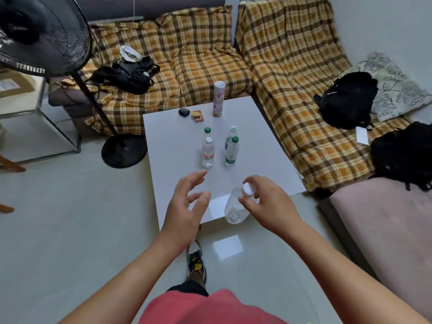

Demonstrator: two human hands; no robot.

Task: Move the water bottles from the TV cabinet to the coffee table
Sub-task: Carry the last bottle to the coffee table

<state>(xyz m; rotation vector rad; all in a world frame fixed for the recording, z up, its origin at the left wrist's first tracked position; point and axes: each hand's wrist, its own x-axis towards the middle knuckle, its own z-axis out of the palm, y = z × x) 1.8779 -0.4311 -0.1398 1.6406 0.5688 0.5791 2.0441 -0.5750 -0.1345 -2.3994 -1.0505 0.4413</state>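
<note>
A white coffee table [173, 150] stands in front of me. Several water bottles stand upright on it in two pairs: a red-labelled one [207, 153] with a green-capped one [207, 130] behind it, and a green-labelled one [232, 152] with another [233, 130] behind it. My right hand [266, 202] grips a clear white-capped bottle [235, 208] by its neck, over the table's near edge. My left hand [187, 202] hovers beside it with fingers spread, holding nothing.
A tall pink canister [218, 99], a dark case [184, 111] and a small box [197, 115] sit at the table's far end. A plaid sofa [292, 66] wraps the far and right sides, with black bags. A standing fan [77, 90] stands to the left.
</note>
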